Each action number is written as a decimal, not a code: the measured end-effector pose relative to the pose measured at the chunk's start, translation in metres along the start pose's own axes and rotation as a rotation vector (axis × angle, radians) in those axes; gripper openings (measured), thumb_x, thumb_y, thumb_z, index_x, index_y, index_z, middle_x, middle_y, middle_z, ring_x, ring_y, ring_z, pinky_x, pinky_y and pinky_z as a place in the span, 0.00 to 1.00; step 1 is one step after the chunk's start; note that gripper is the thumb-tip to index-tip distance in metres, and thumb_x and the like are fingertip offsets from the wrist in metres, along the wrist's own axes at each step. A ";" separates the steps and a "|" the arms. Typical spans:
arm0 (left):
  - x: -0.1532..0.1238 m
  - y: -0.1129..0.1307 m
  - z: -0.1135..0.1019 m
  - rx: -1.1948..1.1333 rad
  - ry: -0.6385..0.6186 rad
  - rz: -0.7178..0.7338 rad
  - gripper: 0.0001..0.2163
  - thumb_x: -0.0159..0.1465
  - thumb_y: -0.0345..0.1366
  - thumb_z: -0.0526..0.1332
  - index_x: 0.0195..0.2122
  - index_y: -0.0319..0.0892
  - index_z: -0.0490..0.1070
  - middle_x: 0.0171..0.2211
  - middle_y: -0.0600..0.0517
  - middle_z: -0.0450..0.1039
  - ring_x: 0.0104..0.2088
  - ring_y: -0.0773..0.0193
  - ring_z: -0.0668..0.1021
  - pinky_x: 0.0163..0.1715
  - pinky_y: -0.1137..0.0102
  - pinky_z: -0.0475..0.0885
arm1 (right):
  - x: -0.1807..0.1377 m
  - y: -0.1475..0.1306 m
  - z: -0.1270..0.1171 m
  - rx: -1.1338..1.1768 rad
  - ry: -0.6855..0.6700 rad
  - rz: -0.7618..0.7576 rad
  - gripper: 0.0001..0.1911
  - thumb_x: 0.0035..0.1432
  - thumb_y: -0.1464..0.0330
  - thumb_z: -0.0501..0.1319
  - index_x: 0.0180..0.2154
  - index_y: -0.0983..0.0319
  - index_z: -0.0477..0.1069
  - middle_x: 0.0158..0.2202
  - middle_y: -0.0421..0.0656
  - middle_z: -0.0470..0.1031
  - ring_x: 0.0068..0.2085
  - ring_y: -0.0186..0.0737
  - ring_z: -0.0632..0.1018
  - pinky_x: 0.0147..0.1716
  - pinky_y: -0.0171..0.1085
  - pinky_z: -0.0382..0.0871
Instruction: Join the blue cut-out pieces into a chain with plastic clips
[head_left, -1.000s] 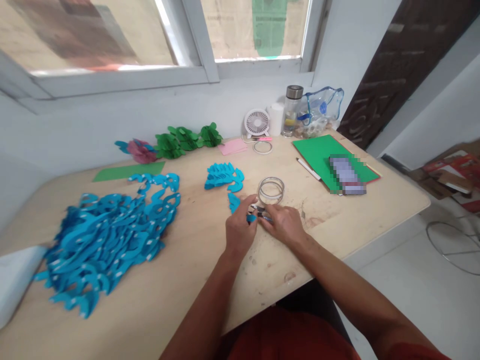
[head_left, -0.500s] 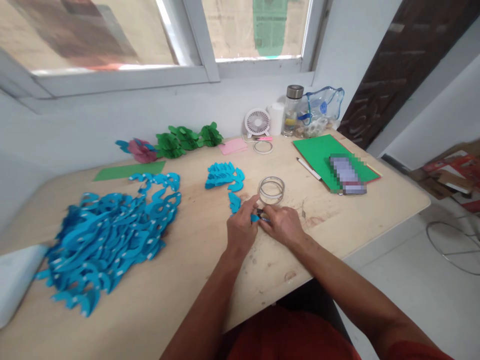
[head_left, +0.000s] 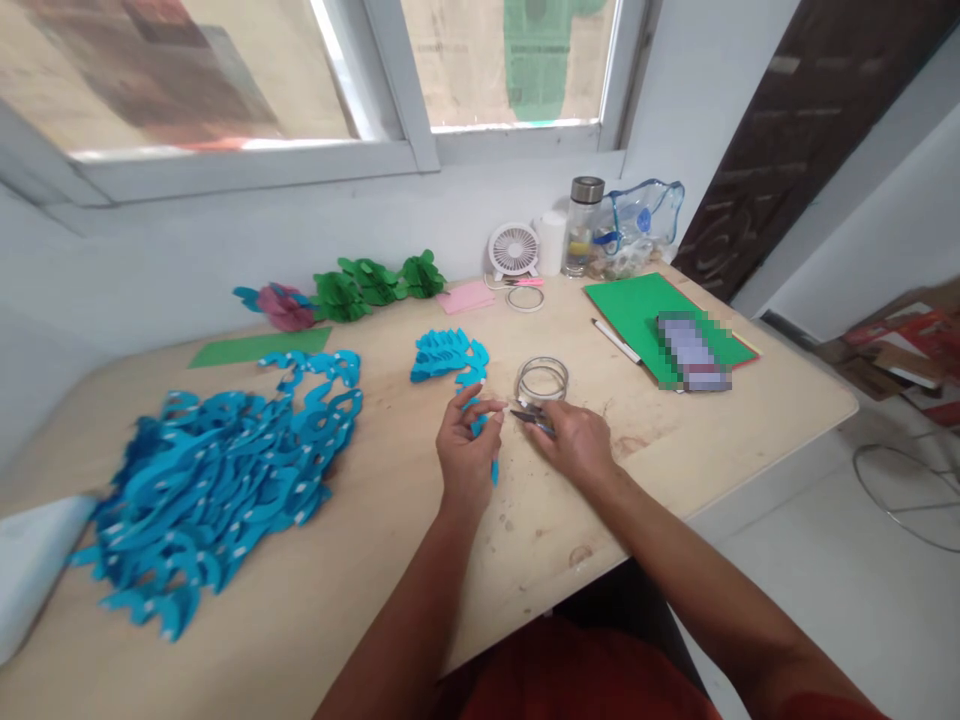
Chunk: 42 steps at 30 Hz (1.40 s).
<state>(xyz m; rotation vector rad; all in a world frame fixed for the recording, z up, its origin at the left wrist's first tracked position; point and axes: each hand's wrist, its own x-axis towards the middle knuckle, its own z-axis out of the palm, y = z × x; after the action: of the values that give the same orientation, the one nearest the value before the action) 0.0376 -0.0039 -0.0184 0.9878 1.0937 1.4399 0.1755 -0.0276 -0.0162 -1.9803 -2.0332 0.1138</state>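
Observation:
My left hand [head_left: 466, 447] pinches a blue paper cut-out [head_left: 491, 462], which hangs down past its fingers above the wooden table [head_left: 390, 560]. Close beside it, my right hand [head_left: 576, 440] grips a small dark tool [head_left: 529, 416], apparently small scissors, whose tip points at the left hand's fingertips. Just behind both hands lies a clear tape roll [head_left: 541, 378]. A small stack of blue cut-outs [head_left: 448, 356] lies behind the left hand. A large heap of blue cut-outs [head_left: 217, 475] covers the table's left part.
Along the wall stand green paper flowers [head_left: 371, 280], a pink-blue one [head_left: 279, 303], a small fan [head_left: 514, 247], a bottle [head_left: 579, 222] and a clear bag [head_left: 639, 215]. Green sheets [head_left: 637, 305] with a blurred object and a pen [head_left: 615, 338] lie at the right. The table edge is near my body.
My left hand has lifted the blue cut-out a little and drawn apart from the right hand. The right hand's tool now shows between the two hands.

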 end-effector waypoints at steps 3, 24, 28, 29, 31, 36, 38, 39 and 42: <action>0.000 0.002 0.000 -0.151 -0.030 -0.112 0.24 0.48 0.33 0.66 0.48 0.46 0.66 0.32 0.56 0.73 0.12 0.81 0.59 0.10 0.79 0.53 | 0.002 0.004 -0.002 -0.019 0.032 0.065 0.15 0.60 0.58 0.53 0.41 0.59 0.70 0.36 0.46 0.77 0.37 0.41 0.76 0.32 0.34 0.60; -0.001 0.007 -0.002 -0.365 -0.137 -0.310 0.25 0.47 0.31 0.67 0.48 0.46 0.65 0.29 0.58 0.72 0.11 0.82 0.58 0.12 0.78 0.53 | 0.005 0.011 0.004 0.430 0.214 -0.100 0.09 0.58 0.69 0.53 0.36 0.62 0.72 0.34 0.45 0.74 0.35 0.38 0.73 0.37 0.34 0.65; -0.005 0.008 0.003 -0.359 -0.129 -0.337 0.27 0.47 0.31 0.68 0.49 0.44 0.65 0.26 0.58 0.72 0.11 0.81 0.59 0.12 0.79 0.53 | 0.007 0.007 0.011 0.752 0.177 -0.120 0.07 0.55 0.68 0.56 0.33 0.62 0.73 0.28 0.42 0.73 0.28 0.35 0.71 0.28 0.32 0.64; -0.006 0.008 0.004 -0.363 -0.128 -0.339 0.27 0.47 0.31 0.68 0.48 0.44 0.65 0.25 0.59 0.71 0.11 0.81 0.59 0.12 0.79 0.53 | 0.008 0.006 0.012 0.810 0.176 -0.105 0.07 0.54 0.68 0.57 0.32 0.62 0.73 0.27 0.42 0.72 0.27 0.34 0.70 0.26 0.32 0.63; -0.007 0.007 0.006 -0.368 -0.130 -0.342 0.26 0.47 0.31 0.68 0.48 0.44 0.65 0.23 0.60 0.69 0.11 0.80 0.59 0.12 0.79 0.53 | 0.008 0.005 0.014 0.893 0.173 -0.070 0.06 0.52 0.67 0.59 0.30 0.62 0.73 0.26 0.41 0.72 0.26 0.33 0.69 0.25 0.32 0.62; -0.009 0.006 0.008 -0.354 -0.135 -0.353 0.27 0.47 0.31 0.68 0.49 0.45 0.64 0.23 0.60 0.70 0.11 0.80 0.59 0.13 0.79 0.53 | 0.008 0.004 0.014 0.972 0.159 0.001 0.06 0.50 0.66 0.61 0.28 0.62 0.72 0.24 0.39 0.71 0.24 0.31 0.67 0.23 0.31 0.60; -0.010 0.006 0.008 -0.357 -0.137 -0.355 0.27 0.47 0.31 0.68 0.49 0.45 0.64 0.22 0.61 0.68 0.11 0.80 0.59 0.13 0.79 0.53 | 0.007 0.003 0.014 0.970 0.154 0.010 0.05 0.50 0.67 0.60 0.28 0.63 0.72 0.23 0.39 0.71 0.23 0.31 0.66 0.22 0.31 0.59; -0.010 0.006 0.008 -0.358 -0.139 -0.355 0.27 0.47 0.31 0.68 0.49 0.44 0.64 0.21 0.62 0.67 0.11 0.80 0.59 0.13 0.79 0.53 | 0.007 0.003 0.014 0.967 0.152 0.011 0.05 0.50 0.68 0.60 0.27 0.63 0.72 0.23 0.39 0.71 0.23 0.31 0.66 0.22 0.30 0.59; -0.010 0.005 0.009 -0.348 -0.134 -0.347 0.27 0.47 0.31 0.68 0.49 0.44 0.64 0.20 0.62 0.66 0.11 0.80 0.59 0.13 0.79 0.53 | 0.007 0.004 0.015 0.957 0.145 0.001 0.04 0.49 0.69 0.59 0.27 0.63 0.71 0.23 0.38 0.70 0.22 0.30 0.65 0.22 0.30 0.58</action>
<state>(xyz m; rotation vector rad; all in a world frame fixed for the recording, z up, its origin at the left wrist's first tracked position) 0.0460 -0.0134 -0.0117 0.6031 0.8324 1.2082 0.1753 -0.0180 -0.0305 -1.3168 -1.4455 0.7561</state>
